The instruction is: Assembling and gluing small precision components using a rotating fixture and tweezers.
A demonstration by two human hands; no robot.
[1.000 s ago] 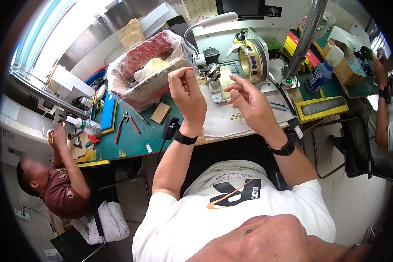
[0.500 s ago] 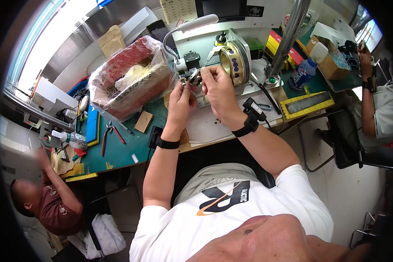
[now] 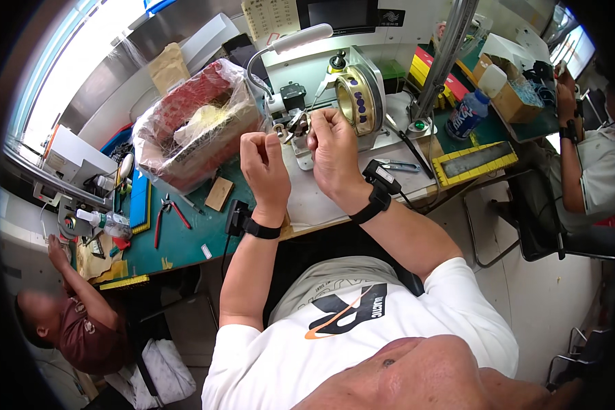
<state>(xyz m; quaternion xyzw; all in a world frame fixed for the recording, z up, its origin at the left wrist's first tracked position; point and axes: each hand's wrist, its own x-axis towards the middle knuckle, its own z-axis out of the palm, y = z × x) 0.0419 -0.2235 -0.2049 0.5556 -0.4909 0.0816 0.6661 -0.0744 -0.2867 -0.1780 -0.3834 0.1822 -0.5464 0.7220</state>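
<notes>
My left hand [image 3: 266, 174] is raised over the front of the bench with its fingers curled in. Anything inside its fingers is too small or hidden to make out. Close beside a small metal fixture [image 3: 296, 126] on the machine, my right hand [image 3: 336, 154] is closed in a pinch. What lies between that thumb and finger cannot be made out. Just behind the right hand stands a gold-coloured ring drum [image 3: 363, 102] with dark oval marks. A black-topped knob [image 3: 337, 61] rises near it, and a lamp with a white head [image 3: 302, 38] leans over the fixture.
Left of my hands sits a plastic-lined red box [image 3: 184, 137] holding pale, thread-like material. Red-handled pliers [image 3: 158, 225] and a wooden block [image 3: 219, 194] lie on the green bench. To the right are a yellow-edged tray [image 3: 475, 164] and a blue bottle [image 3: 468, 113]. Two people sit nearby.
My left hand has moved left, away from the fixture and the right hand, with its fingers curled. My right hand stays closed by the fixture. The whole view has shifted slightly.
</notes>
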